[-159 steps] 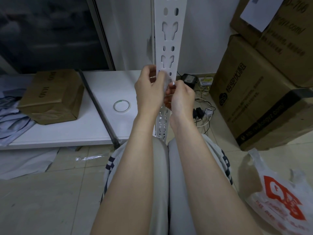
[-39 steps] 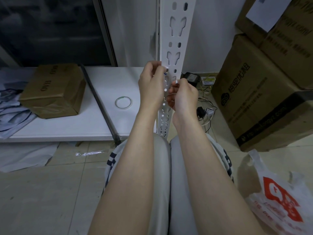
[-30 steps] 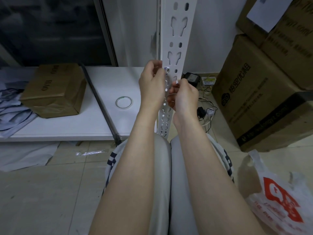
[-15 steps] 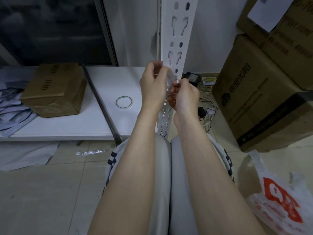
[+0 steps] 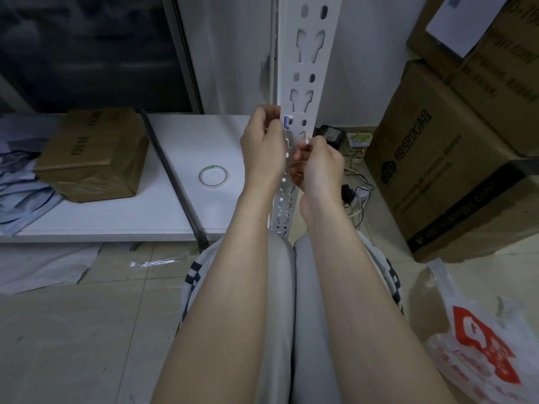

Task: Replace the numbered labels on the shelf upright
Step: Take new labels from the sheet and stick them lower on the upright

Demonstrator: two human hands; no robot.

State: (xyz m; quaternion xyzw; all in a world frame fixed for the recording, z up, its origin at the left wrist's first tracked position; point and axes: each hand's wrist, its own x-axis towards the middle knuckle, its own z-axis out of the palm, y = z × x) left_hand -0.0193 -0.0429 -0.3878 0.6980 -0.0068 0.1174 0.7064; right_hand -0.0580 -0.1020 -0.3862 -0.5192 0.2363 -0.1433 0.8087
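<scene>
A white slotted shelf upright [image 5: 308, 68] stands straight up between my knees. A small white label with a blue mark [image 5: 286, 122] sits on its left edge, just beside the fingertips of my left hand [image 5: 263, 150]. That hand has curled fingers at the upright's left side. My right hand [image 5: 317, 168] is at the upright's right side, a little lower, and pinches a small white piece [image 5: 306, 142] between thumb and finger. What my left fingers grip is hidden behind the hand.
A roll of clear tape [image 5: 213, 176] lies on the white board [image 5: 116, 211] to the left, beside a black rod [image 5: 175, 182] and a brown box [image 5: 93, 154]. Big cartons [image 5: 455, 158] stack at right, cables and plugs [image 5: 354, 182] behind, a plastic bag [image 5: 481, 345] at lower right.
Both hands stay at the upright at about the same height. The label with the blue mark now shows clear of my left fingertips.
</scene>
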